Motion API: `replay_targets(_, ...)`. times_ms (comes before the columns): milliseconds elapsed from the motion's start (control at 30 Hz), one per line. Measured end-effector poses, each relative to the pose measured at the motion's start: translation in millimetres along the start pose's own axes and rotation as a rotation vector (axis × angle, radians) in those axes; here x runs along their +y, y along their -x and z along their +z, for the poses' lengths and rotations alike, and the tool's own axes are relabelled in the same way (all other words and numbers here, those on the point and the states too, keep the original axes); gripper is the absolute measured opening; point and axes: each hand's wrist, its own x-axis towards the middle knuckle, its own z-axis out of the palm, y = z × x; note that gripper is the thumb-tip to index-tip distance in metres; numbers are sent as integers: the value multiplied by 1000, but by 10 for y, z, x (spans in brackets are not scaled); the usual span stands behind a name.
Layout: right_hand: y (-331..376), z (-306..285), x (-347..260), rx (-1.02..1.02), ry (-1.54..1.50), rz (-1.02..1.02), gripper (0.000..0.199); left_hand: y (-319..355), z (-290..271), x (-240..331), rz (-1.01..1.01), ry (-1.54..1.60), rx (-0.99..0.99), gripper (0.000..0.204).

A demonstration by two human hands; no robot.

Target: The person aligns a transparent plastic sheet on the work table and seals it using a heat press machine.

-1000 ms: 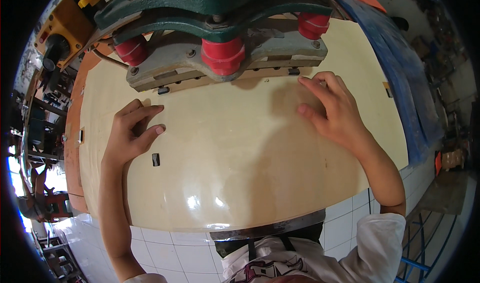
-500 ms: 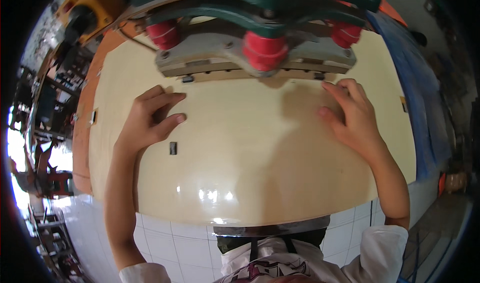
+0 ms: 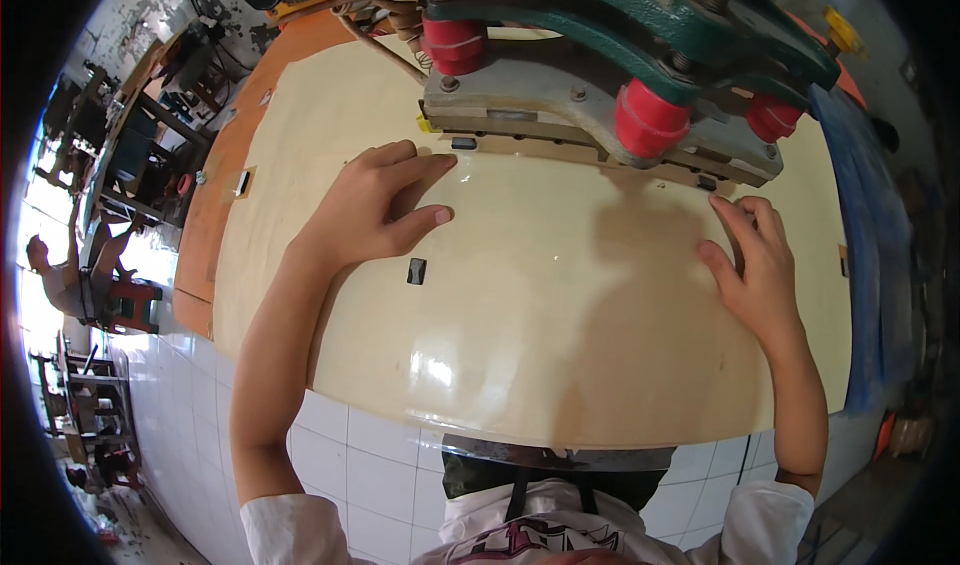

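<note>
Both hands lay flat on a glossy cream sheet point(image 3: 560, 335), prob. laminate or veneer, spread over the tabletop at centre frame. The left hand point(image 3: 375, 210), upper centre-left, had fingers splayed and pointing toward the press above, palm down, grip released, holding nothing. The right hand point(image 3: 760, 265), at right of frame, rested likewise, fingertips just short of the machine's lower edge, grip also released.

Vs. the view a sec. earlier, both hands had moved up the sheet toward the machine: the left had sat beside a small dark rectangular tab point(image 3: 417, 271) and was now above it, w/ the thumb nearest the tab; the right had stayed near the pale wooden strip point(image 3: 590, 155) under the machine. The camera had also swung, so the machine filled more of the top right.

That machine, a green cast-iron frame point(image 3: 640, 15) w/ red rollers point(image 3: 650, 120) on a grey metal plate point(image 3: 560, 95), spanned the top of frame. The sheet's far edge lay at or under the plate; which, cannot be told. Judged from the hands' advance, the sheet was being pressed flat and steadied against the rollers.

An orange board point(image 3: 230, 165) showed at upper left beyond the sheet; white floor tiles point(image 3: 190, 405) at lower left; blue sheeting point(image 3: 870, 215) at right edge.
</note>
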Motion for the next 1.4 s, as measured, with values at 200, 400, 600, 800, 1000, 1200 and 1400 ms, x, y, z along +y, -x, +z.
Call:
replay_targets(200,-4,4,38,10,11,-31,51,0,3,-18,15,-15,11,59)
replay_targets(400,-2,3,-7,-9,-11,-8,48,32,-6,-9,-49,-22,-6,59)
replay_targets(600,7,-3,15,3,26,-38,47,26,-11,-30,-27,19,-1,56)
replay_targets(800,3,14,17,8,0,-48,46,37,1,-50,-36,32,-6,54)
replay_targets(1000,-1,8,-7,25,-31,-41,40,46,-13,-74,10,-2,8,54)
replay_targets(1200,14,15,35,39,-18,-67,35,27,-15,5,-63,19,-24,55)
replay_targets(1400,0,9,26,43,-14,-56,38,23,-7,11,-30,53,21,50)
